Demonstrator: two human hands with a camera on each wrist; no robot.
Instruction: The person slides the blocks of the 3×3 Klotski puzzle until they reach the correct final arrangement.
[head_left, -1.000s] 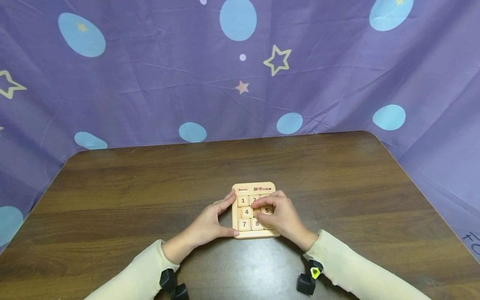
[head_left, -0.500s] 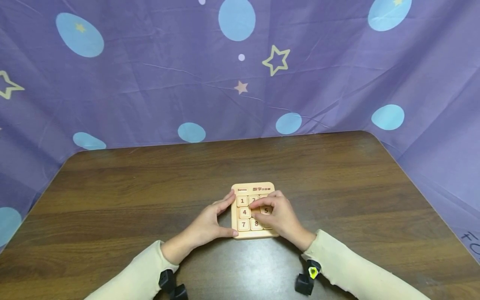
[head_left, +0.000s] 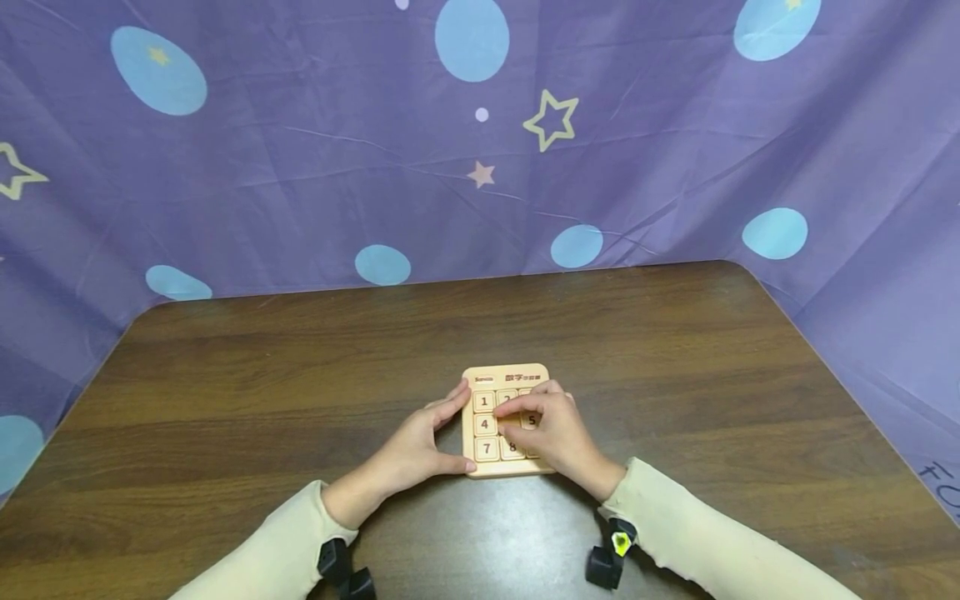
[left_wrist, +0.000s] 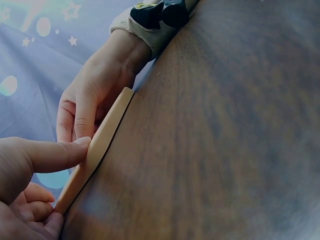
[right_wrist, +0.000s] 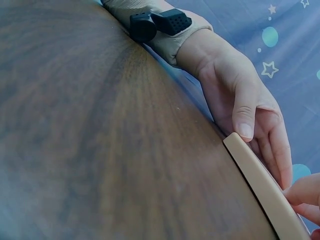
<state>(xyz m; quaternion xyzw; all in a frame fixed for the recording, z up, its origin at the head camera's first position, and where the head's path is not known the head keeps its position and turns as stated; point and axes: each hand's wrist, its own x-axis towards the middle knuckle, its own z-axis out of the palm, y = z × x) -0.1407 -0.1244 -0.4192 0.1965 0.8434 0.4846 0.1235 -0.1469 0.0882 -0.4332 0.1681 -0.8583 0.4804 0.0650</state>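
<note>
A pale wooden number slide puzzle (head_left: 484, 471) lies on the table, its square tiles printed with digits. My left hand (head_left: 408, 450) holds the frame's left side, thumb at the lower corner and fingers at the upper one. Over the puzzle's middle row is my right hand (head_left: 558, 429); its index finger and thumb, slightly apart, touch near the right edge of the 4 tile (head_left: 484, 424). That tile sits against the frame's left side, between the 1 tile (head_left: 483, 402) and the 7 tile (head_left: 487, 449). The right hand hides the right-hand tiles in part.
The brown wood-grain table (head_left: 300, 367) stretches out around the puzzle. Behind it hangs a purple cloth (head_left: 300, 167) with blue spots and stars. Black wrist devices (head_left: 604, 567) are strapped over both pale sleeves.
The 4 tile has slid left to the frame's side, with my right fingertips moving left along with it. My left hand has kept its place on the puzzle.
</note>
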